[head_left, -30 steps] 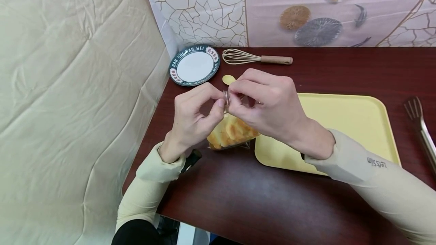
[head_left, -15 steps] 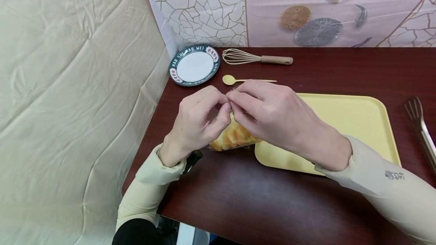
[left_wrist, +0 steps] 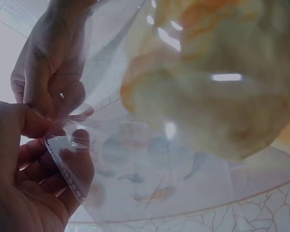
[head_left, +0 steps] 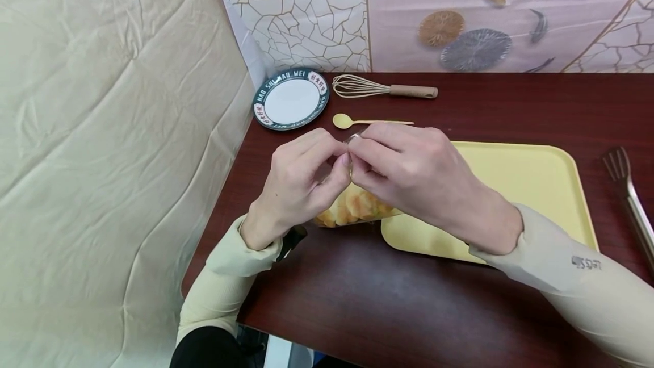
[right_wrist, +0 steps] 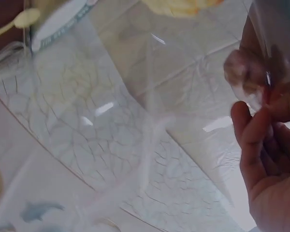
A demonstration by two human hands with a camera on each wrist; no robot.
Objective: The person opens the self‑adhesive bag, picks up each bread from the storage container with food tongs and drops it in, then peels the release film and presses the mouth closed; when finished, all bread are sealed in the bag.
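Note:
Golden-brown bread (head_left: 353, 207) sits in a clear plastic bag (left_wrist: 135, 133), below my two hands in the head view. With thumb and fingers, my left hand (head_left: 302, 183) pinches the bag's top edge; a zigzag-cut border runs past its fingers in the left wrist view. My right hand (head_left: 424, 175) pinches the same edge right beside it, the fingertips of both meeting. Through the film, the bread (left_wrist: 208, 92) looks pale with browned patches. Hands hide the upper part of the bag in the head view.
A yellow tray (head_left: 521, 186) lies to the right, partly under the right forearm. Behind the hands are a yellow spoon (head_left: 343, 121), a whisk (head_left: 409, 91) and a green-rimmed plate (head_left: 291, 101). A slotted metal utensil (head_left: 625, 186) lies far right on the dark table (head_left: 409, 300).
The fingertips have come together where a small gap showed a bit of plastic before. My right hand has shifted slightly down and right, uncovering the spoon's handle.

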